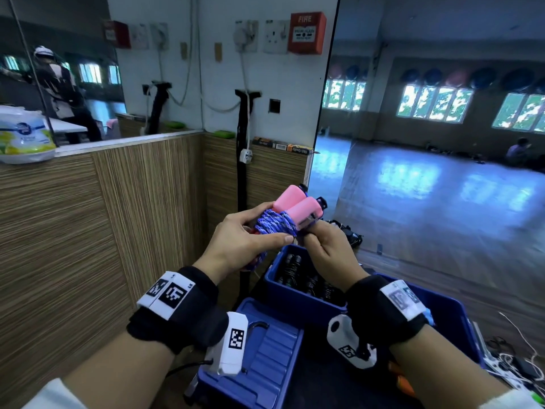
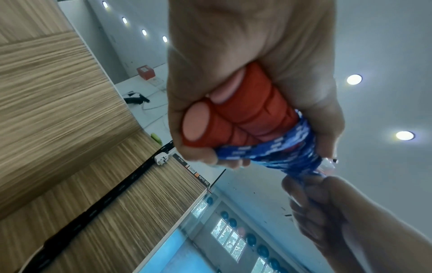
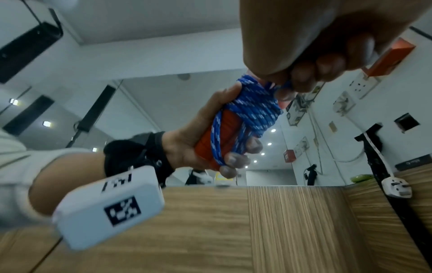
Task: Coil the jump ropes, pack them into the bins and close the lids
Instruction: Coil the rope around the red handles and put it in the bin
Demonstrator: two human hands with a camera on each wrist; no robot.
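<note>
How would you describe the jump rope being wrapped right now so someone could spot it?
Above the open blue bin, both hands meet at chest height. The left hand grips the jump rope while the right hand pinches its cord. Its pink handles and blue-white cord contrast with the dark ropes already binned.

The jump rope [image 1: 275, 224] is a blue-and-white braided cord wound in tight turns around its two pink foam handles [image 1: 295, 202], which lie side by side and tilt up and away. The bundle is held in the air above an open blue bin [image 1: 272, 276] that holds dark coiled ropes [image 1: 306, 280]. A blue ribbed lid [image 1: 265, 358] lies nearer, beside that bin.
</note>
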